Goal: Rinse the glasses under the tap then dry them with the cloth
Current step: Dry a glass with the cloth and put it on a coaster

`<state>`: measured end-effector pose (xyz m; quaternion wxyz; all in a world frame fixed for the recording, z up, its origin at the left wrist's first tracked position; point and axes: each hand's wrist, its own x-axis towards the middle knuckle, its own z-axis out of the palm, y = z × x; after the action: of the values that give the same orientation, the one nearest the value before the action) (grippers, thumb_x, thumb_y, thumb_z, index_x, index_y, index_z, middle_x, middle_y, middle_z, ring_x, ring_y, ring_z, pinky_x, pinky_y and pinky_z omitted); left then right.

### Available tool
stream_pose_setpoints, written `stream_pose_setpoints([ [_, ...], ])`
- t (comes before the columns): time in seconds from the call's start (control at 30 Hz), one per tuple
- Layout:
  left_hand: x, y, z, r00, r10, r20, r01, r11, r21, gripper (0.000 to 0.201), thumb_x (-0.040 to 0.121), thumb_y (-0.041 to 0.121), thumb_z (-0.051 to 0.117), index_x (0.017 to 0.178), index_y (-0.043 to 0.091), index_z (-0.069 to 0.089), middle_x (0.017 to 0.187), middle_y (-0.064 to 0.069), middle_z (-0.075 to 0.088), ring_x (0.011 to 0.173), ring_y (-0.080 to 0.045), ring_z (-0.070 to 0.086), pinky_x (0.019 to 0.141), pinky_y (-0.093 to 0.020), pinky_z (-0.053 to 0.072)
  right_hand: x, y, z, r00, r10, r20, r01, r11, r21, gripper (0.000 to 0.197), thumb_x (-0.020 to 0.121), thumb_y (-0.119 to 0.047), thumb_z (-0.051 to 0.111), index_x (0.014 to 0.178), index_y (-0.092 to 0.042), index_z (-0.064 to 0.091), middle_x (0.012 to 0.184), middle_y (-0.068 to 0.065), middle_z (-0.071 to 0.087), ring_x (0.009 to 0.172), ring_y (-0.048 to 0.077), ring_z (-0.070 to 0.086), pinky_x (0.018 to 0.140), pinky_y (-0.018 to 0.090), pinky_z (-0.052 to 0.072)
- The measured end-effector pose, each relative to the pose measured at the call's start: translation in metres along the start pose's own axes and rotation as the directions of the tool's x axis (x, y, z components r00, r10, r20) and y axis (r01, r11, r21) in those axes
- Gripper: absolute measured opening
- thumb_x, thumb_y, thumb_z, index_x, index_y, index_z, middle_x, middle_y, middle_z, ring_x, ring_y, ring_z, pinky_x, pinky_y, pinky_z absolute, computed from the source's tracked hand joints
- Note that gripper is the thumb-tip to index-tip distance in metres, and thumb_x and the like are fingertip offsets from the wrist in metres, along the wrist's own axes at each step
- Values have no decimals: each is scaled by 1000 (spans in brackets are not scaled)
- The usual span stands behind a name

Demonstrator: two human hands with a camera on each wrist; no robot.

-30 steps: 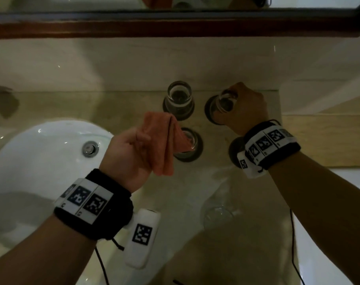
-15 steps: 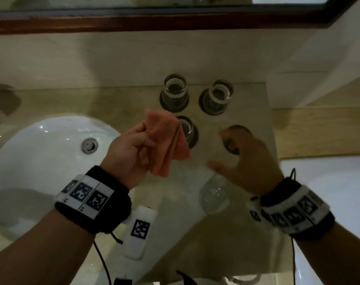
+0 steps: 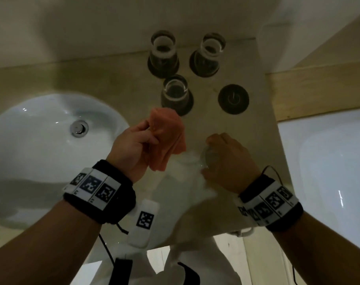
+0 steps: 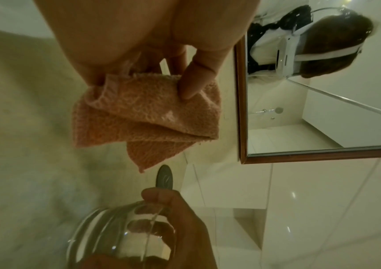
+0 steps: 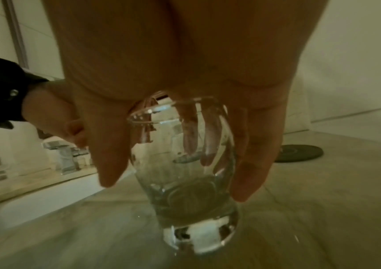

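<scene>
My left hand (image 3: 134, 145) pinches a folded orange cloth (image 3: 166, 138) above the counter, beside the sink; the left wrist view shows the cloth (image 4: 143, 118) hanging from thumb and fingers. My right hand (image 3: 226, 159) is curled from above round a clear glass (image 3: 207, 157) near the counter's front. In the right wrist view the glass (image 5: 185, 163) is upright between thumb and fingers, its base at the counter surface; whether it is lifted I cannot tell. Three other glasses (image 3: 163, 52) (image 3: 209, 54) (image 3: 176, 93) stand on dark coasters at the back.
An empty dark coaster (image 3: 233, 99) lies right of the nearest back glass. The white sink (image 3: 31, 140) with its drain (image 3: 79, 128) is at the left, the tap (image 5: 67, 156) beyond it. A white tub (image 3: 329, 161) borders the counter's right edge. A mirror (image 4: 323, 109) hangs on the wall.
My right hand left the back-right glass on its coaster, came back to the front and closed round the glass near the counter's edge. The left hand kept the cloth.
</scene>
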<state>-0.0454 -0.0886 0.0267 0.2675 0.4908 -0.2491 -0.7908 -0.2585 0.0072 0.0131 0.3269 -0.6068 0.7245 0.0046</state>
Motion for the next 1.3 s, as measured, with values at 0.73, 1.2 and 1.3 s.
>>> stream_pose_setpoints([
  [0.73,-136,77,-171,988,-18,151,40,989,-142,61,88,55,46,119,8,70,103,-14,77,90,-27,75,76,-40,61,-45,-307,16,704,-437,-560,542,840,25,57,74,-35,83,121,-9,62,118,5,62,102,12,60,85,20,52],
  [1.2,-136,97,-181,985,172,-2,-165,943,-289,50,96,42,49,116,1,71,129,-31,63,110,-40,65,97,-52,47,-28,-337,0,705,-434,-561,525,851,1,63,68,-42,83,122,-17,62,115,1,60,92,16,63,71,34,57],
  [1.3,-136,94,-174,976,211,57,-194,957,-217,49,100,42,47,101,1,74,86,-23,70,71,-34,64,61,-41,52,-30,-341,1,726,-378,-574,504,861,71,69,65,-43,85,127,-32,55,118,-3,49,96,15,62,70,33,60],
])
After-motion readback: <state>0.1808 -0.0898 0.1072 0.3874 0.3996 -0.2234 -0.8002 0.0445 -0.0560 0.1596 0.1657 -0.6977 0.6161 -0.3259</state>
